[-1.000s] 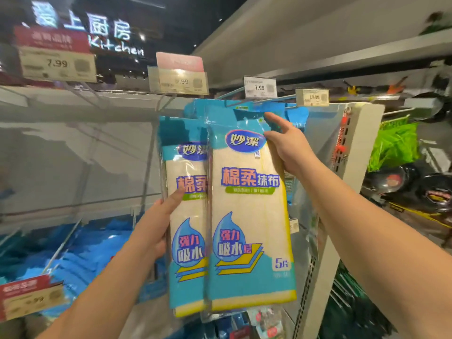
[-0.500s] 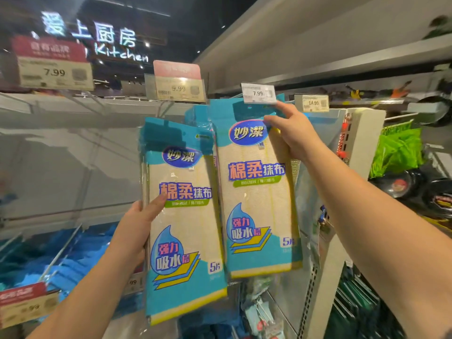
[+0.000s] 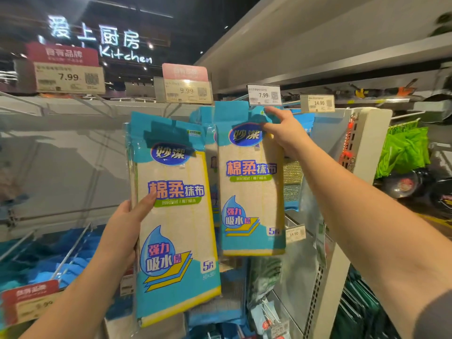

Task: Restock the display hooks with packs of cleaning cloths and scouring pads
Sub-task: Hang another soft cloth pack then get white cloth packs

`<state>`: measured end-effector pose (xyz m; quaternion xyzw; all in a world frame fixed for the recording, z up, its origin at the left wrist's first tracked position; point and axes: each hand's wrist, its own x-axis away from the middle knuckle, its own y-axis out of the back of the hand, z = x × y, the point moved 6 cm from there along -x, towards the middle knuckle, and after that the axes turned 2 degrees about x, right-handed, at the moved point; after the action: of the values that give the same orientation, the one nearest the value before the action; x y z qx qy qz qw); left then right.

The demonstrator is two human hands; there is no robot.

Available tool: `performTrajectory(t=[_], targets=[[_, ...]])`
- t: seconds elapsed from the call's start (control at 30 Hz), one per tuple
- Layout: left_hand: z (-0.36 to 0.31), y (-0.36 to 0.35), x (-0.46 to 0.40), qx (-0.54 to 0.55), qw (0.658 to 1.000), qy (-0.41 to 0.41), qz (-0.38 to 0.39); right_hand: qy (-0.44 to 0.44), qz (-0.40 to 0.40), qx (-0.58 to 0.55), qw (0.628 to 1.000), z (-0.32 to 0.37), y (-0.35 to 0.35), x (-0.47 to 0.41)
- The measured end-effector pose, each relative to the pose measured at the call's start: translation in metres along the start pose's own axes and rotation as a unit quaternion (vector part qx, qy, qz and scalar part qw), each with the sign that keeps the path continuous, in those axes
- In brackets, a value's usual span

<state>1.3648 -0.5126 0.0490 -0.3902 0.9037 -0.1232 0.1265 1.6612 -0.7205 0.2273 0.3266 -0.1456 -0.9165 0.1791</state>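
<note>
Nearest to us, our left hand [image 3: 124, 223] holds a pack of cleaning cloths [image 3: 175, 216] by its left long edge, thumb curled across the front and fingers behind, the grip closed firmly round it. The pack stands upright, tilted slightly left, its long axis running up from the grip to a blue header well above the thumb. We judge this one waits its turn: its header must travel up and right to reach a hook.

Beyond it, our right hand [image 3: 283, 133] pinches the upper right corner of a second pack [image 3: 252, 189], fingers curled on the blue header right beneath the 7.99 price tag [image 3: 264, 94]. This pack hangs straight down from the grip, its long axis vertical, its left edge just beside the first pack. Whether its hole is already on the hook we cannot tell; the prong is hidden behind tag and header. The right hand is plainly the nearer to the hook.

Room is tight on the right, where scouring pads [image 3: 292, 184] hang just behind the second pack, near the white upright [image 3: 367, 148] at the shelving's end. To the left there is open backboard [image 3: 61, 162], with bare prongs and blue stock lower down. Farther left hang the 9.99 tag [image 3: 186, 91] and another 7.99 tag [image 3: 69, 78].
</note>
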Motion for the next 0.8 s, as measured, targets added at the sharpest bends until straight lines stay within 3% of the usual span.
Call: performTrajectory(t=[0.1,0.23,0.5,0.6,0.67,0.8], targets=[[0.0,0.006,0.0,-0.008,1.0,0.003,-0.002,0.012,-0.028,0.042,0.999,-0.003,-0.007,0.003],[0.002,0.013,-0.001,-0.013,1.0,0.008,-0.007,0.024,-0.079,0.012,0.996,-0.023,-0.018,0.027],[0.007,0.012,-0.003,-0.016,1.0,0.019,-0.015,-0.008,-0.067,0.054,0.996,-0.059,-0.066,0.034],[0.01,0.013,-0.005,-0.01,1.0,0.021,-0.014,-0.051,-0.062,0.108,0.991,-0.067,-0.08,0.018],[0.012,0.015,-0.008,-0.001,1.0,0.029,-0.012,-0.094,-0.068,0.08,0.99,-0.075,-0.088,0.008],[0.013,0.015,-0.009,-0.004,0.999,0.035,-0.004,-0.06,-0.071,0.111,0.989,-0.074,-0.102,-0.011]])
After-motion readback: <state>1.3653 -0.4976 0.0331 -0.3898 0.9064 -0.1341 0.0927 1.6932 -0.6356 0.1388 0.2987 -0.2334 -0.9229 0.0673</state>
